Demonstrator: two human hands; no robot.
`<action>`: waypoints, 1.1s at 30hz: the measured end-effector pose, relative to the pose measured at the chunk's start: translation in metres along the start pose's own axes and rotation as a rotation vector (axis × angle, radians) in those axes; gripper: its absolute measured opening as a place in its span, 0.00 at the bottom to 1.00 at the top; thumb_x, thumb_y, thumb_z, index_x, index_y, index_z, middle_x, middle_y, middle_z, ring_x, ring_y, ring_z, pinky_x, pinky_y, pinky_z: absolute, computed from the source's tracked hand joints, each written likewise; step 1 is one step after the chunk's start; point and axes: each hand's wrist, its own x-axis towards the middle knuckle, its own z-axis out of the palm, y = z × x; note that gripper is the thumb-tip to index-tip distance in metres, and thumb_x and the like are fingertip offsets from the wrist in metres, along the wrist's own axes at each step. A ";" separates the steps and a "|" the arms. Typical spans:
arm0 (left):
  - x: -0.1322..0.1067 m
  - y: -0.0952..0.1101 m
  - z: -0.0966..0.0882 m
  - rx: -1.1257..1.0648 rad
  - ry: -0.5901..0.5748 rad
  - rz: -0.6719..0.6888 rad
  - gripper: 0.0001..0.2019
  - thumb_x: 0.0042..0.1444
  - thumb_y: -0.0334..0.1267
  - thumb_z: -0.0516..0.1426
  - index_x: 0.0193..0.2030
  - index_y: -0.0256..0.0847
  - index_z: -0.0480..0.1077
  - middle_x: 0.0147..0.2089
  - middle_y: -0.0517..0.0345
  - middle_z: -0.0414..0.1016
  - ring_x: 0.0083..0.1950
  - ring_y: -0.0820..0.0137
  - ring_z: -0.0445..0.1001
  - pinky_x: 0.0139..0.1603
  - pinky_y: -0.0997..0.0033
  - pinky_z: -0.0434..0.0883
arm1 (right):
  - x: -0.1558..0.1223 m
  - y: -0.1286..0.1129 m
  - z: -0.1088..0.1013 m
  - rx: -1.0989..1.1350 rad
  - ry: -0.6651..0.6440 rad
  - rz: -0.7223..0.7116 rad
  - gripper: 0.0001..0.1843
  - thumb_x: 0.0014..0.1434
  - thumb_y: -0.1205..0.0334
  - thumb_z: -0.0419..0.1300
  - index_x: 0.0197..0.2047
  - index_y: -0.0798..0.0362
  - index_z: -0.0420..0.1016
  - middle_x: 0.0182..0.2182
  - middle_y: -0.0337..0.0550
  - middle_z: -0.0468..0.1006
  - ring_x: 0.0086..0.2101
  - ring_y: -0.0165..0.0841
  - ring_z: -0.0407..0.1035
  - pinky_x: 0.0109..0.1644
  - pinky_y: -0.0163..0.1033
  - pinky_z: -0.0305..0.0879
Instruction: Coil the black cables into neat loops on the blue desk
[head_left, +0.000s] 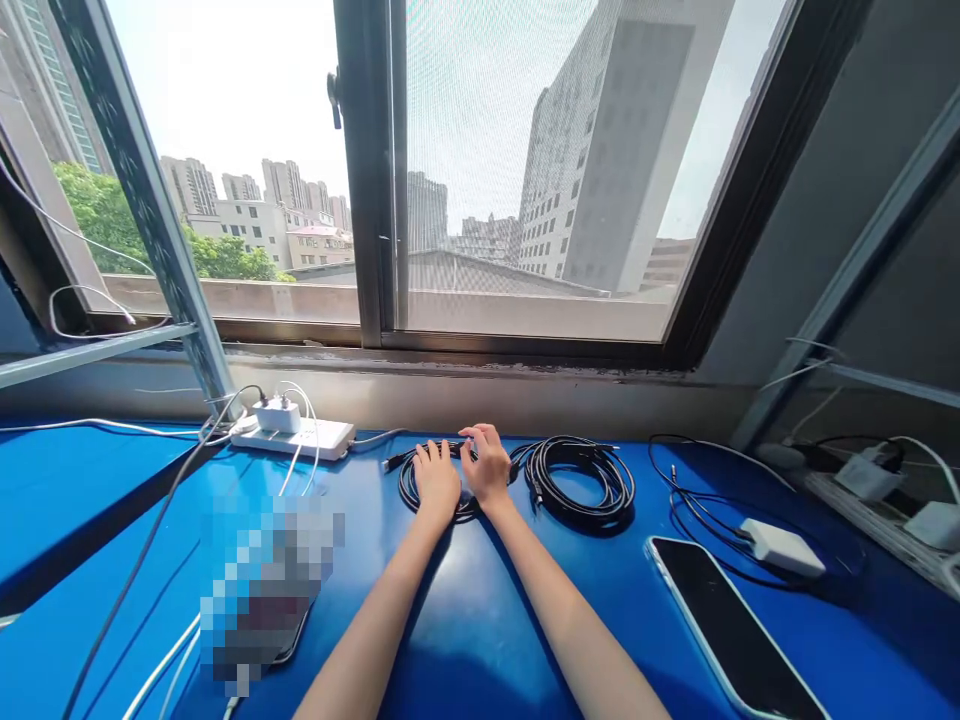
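Note:
A coiled black cable [407, 492] lies on the blue table, partly hidden beneath my hands. My left hand [437, 480] rests flat over the top of the coil, its fingers stretched forward and slightly apart. Just to the right, my right hand [489, 468] has its fingers curled in a pinch at the coil's right side; what sits between the fingertips is mostly hidden, though black cable passes there. Close by on the right is a second, larger coil of black cable [624, 495], with a connector end at its left edge.
A white power strip [330, 440] with a plugged-in charger stands at the back left. Left of my arm, a blurred object covers part of a phone. A smartphone [735, 620], a white adapter [784, 548] and thin black cables lie right. Metal posts and a window bound the blue table [480, 620].

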 end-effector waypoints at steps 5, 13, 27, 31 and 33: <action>-0.010 -0.013 -0.026 -0.128 0.141 -0.009 0.22 0.56 0.25 0.44 0.52 0.40 0.71 0.53 0.47 0.74 0.54 0.61 0.71 0.56 0.60 0.64 | -0.012 -0.003 -0.014 0.073 0.101 0.138 0.13 0.57 0.70 0.49 0.35 0.53 0.76 0.38 0.42 0.75 0.33 0.29 0.70 0.36 0.33 0.63; -0.024 -0.031 -0.040 -0.248 0.244 -0.148 0.16 0.53 0.27 0.48 0.44 0.37 0.72 0.52 0.42 0.72 0.56 0.56 0.68 0.54 0.55 0.65 | -0.036 0.000 -0.034 0.110 -0.069 0.304 0.11 0.62 0.58 0.56 0.39 0.57 0.72 0.34 0.40 0.75 0.34 0.29 0.70 0.40 0.40 0.69; -0.060 -0.033 -0.062 -0.407 0.159 0.010 0.10 0.50 0.27 0.50 0.23 0.43 0.66 0.34 0.53 0.70 0.42 0.63 0.71 0.47 0.65 0.69 | -0.065 0.006 -0.048 0.177 -0.317 0.381 0.16 0.62 0.55 0.56 0.50 0.55 0.70 0.46 0.46 0.73 0.42 0.33 0.70 0.45 0.45 0.70; -0.062 -0.032 -0.064 -0.440 0.100 0.067 0.11 0.50 0.28 0.49 0.20 0.43 0.63 0.30 0.58 0.69 0.33 0.69 0.71 0.39 0.71 0.70 | -0.066 0.003 -0.050 0.171 -0.307 0.367 0.16 0.62 0.55 0.56 0.49 0.56 0.70 0.46 0.46 0.73 0.41 0.33 0.71 0.45 0.44 0.70; -0.062 -0.031 -0.064 -0.445 0.078 0.072 0.11 0.50 0.28 0.49 0.20 0.43 0.63 0.30 0.58 0.68 0.31 0.70 0.70 0.36 0.72 0.69 | -0.065 0.001 -0.052 0.149 -0.315 0.364 0.16 0.62 0.55 0.56 0.49 0.56 0.70 0.45 0.46 0.73 0.41 0.33 0.71 0.44 0.44 0.70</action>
